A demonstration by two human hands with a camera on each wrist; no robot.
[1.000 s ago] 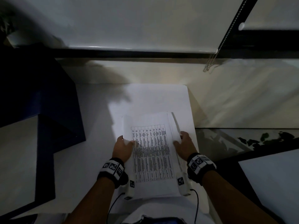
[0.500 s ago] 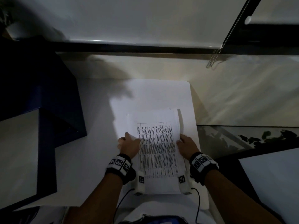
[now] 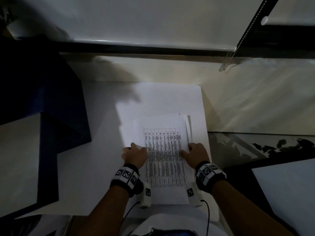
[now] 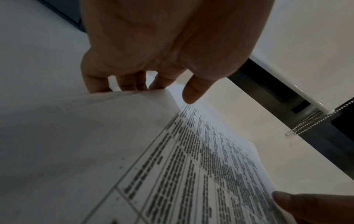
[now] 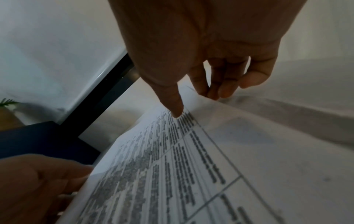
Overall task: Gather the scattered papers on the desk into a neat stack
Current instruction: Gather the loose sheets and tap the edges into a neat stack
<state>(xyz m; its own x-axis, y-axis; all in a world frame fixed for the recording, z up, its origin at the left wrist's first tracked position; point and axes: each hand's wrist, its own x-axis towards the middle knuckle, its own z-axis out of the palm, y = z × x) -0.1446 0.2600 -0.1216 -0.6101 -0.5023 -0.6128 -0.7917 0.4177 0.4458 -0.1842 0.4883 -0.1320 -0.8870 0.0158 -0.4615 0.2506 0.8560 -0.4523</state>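
Observation:
A stack of white papers [image 3: 163,150], the top sheet printed with a dense table, lies on the white desk [image 3: 85,167] in front of me. My left hand [image 3: 134,154] grips the stack's left edge: in the left wrist view the thumb [image 4: 191,94] is on top and the fingers [image 4: 130,83] curl below the sheets [image 4: 95,151]. My right hand [image 3: 194,154] grips the right edge the same way, thumb [image 5: 176,109] on the print and fingers [image 5: 220,89] under the paper [image 5: 249,166]. A few sheet edges stick out at the stack's far right.
A dark blue box-like piece [image 3: 42,99] stands on the desk's left side. The desk's right edge [image 3: 206,126] drops off beside a glass surface [image 3: 238,147]. A roller blind's bead chain [image 3: 228,63] hangs at the back right. Another white surface [image 3: 289,193] lies lower right.
The stack, bowed with a raised far left corner a second ago, now lies flatter. Both hands keep hold of its sides and have shifted little.

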